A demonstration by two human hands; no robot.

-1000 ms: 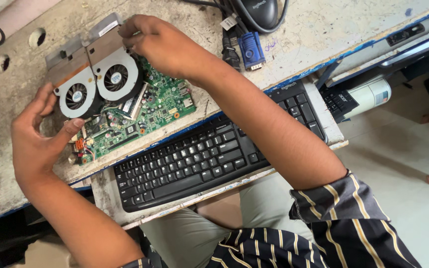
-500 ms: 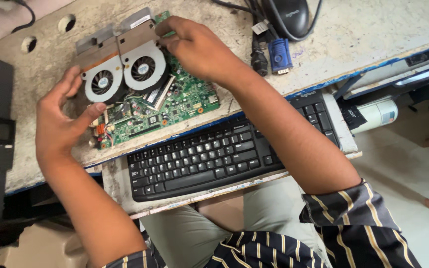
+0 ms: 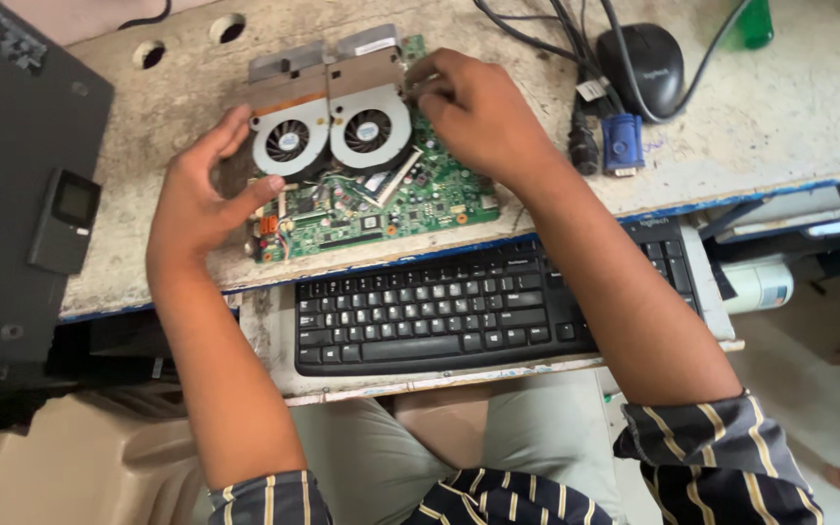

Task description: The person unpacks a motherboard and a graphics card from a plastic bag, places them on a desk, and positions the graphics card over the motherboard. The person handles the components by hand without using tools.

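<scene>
On the worn, pale workbench [image 3: 760, 117], near its front edge: one green circuit board [image 3: 410, 199], lying flat, component side up, with two round cooling fans [image 3: 331, 136] and their grey metal heat sinks mounted side by side on its far left part.

Left hand [image 3: 196, 199]: open, fingers spread; the thumb lies along the board's left edge and the fingertips reach toward the left fan housing. Judged to be bracing the board so that it does not slide.

Right hand [image 3: 473, 112]: fingers drawn together at the board's far right corner, just beside the right fan. Whether they pinch a small part or only press on the board cannot be told; the fingertips are hidden under the hand.

Below the board: black keyboard [image 3: 439, 311] on a pull-out tray, clear of the work.

Far right of the bench: black mouse [image 3: 648, 58], a bundle of cables ending in a blue connector [image 3: 622, 144], all apart from the board.

Left: a dark device case [image 3: 12, 194].

Change against the frame half a second earlier: hands and board hold the same arrangement, left at the edge, right at the far corner. The view has shifted, so the board sits nearer the picture's middle.
</scene>
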